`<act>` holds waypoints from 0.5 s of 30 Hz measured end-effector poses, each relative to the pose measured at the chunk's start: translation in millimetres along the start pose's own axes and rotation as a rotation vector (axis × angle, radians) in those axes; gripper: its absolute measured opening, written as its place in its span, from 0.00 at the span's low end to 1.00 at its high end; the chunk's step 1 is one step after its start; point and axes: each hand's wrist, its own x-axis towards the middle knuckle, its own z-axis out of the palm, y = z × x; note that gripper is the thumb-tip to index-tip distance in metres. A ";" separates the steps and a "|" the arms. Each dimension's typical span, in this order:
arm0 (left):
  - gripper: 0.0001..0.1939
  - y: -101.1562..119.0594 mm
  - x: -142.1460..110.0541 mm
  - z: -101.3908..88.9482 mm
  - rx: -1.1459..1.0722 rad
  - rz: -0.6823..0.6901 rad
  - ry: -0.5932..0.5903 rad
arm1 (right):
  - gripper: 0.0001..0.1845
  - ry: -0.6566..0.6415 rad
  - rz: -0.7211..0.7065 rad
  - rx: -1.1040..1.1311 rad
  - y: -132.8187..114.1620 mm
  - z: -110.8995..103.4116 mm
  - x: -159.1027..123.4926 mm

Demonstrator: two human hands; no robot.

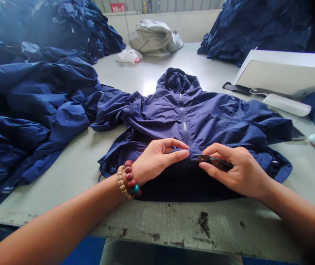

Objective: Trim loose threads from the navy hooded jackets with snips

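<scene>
A navy hooded jacket (196,114) lies face up on the grey table (63,173), hood away from me, zipper running down its middle. My left hand (157,158), with bead bracelets on the wrist, pinches the jacket's hem at the bottom of the zipper. My right hand (237,169) is closed round a small pair of dark thread snips (212,161), whose tips point left at the same spot on the hem. The two hands almost touch.
A big heap of navy jackets (30,99) covers the table's left side, and another pile (256,25) sits at the back right. A white box (284,70), a white oblong object (286,105), a crumpled grey bag (154,36) and a small plastic bag (129,56) lie further back. The table's front edge is stained.
</scene>
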 end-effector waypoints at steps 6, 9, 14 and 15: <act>0.27 0.6 -1.0 0.4 -0.016 -0.007 -0.003 | 0.09 -0.079 0.096 0.134 3.0 -1.6 1.5; 0.27 0.9 -1.2 0.7 -0.011 -0.001 0.005 | 0.09 -0.101 0.118 0.155 4.7 -1.4 2.9; 0.27 0.3 -1.1 0.0 -0.005 -0.005 0.002 | 0.09 -0.090 0.109 0.137 3.8 -1.2 3.3; 0.27 0.3 -1.0 -0.1 -0.004 -0.007 0.002 | 0.09 -0.090 0.110 0.141 3.2 -1.3 2.9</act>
